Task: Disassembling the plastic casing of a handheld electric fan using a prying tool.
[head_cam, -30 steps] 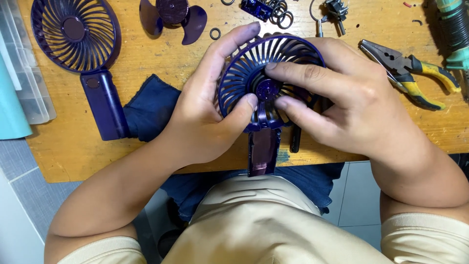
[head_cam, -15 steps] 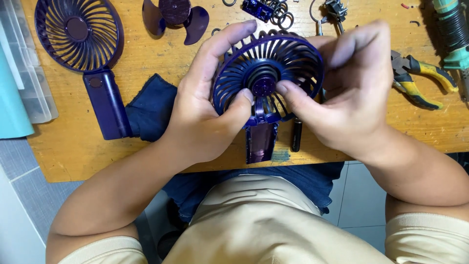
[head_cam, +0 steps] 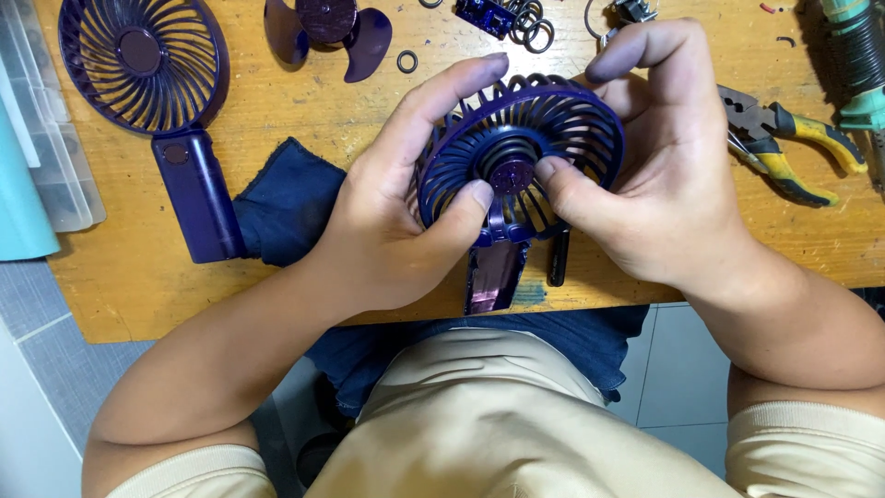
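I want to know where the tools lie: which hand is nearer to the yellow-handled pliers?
Right. The right hand holds the fan grille just beside the pliers; the left hand is on the grille's far side.

A small repair bench in a workshop or home corner.

A scuffed wooden table [head_cam: 277,111] carries fan parts: beyond the left hand [head_cam: 406,212] lie a fan cover with handle [head_cam: 147,74], loose fan blades [head_cam: 327,32] and small rings [head_cam: 530,28]. Just right of the right hand [head_cam: 664,184] lie yellow-handled pliers [head_cam: 784,148]. A tiled floor [head_cam: 37,369] shows below the table edge.
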